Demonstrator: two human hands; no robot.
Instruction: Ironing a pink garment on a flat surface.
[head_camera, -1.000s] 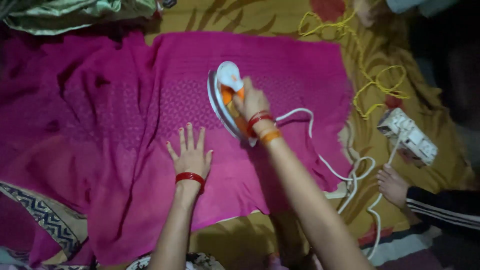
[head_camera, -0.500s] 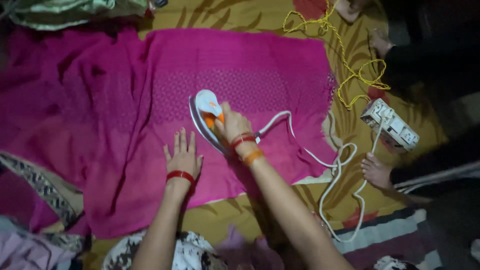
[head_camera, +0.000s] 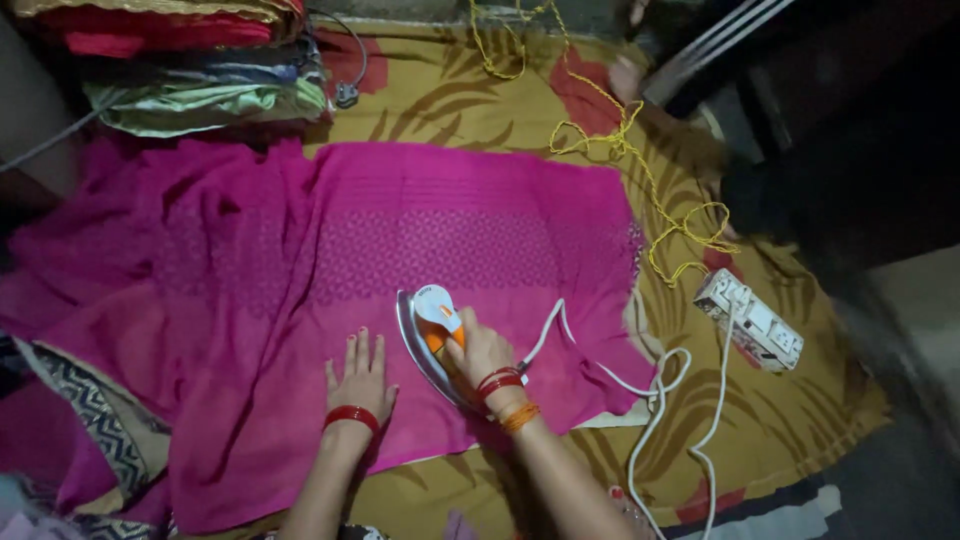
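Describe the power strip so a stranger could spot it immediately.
Start from the big pink cloth spread over the yellow patterned sheet. Off its right edge lies the white power strip, at the end of the white cord from the iron; the yellow string beside it is thinner.

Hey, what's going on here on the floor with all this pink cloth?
A person is ironing. Their right hand grips the handle of a white and orange iron resting on a pink cloth spread over a yellow patterned sheet. The left hand lies flat on the cloth beside the iron. The iron's white cord runs to a white power strip on the right. Folded clothes are stacked at the top left.
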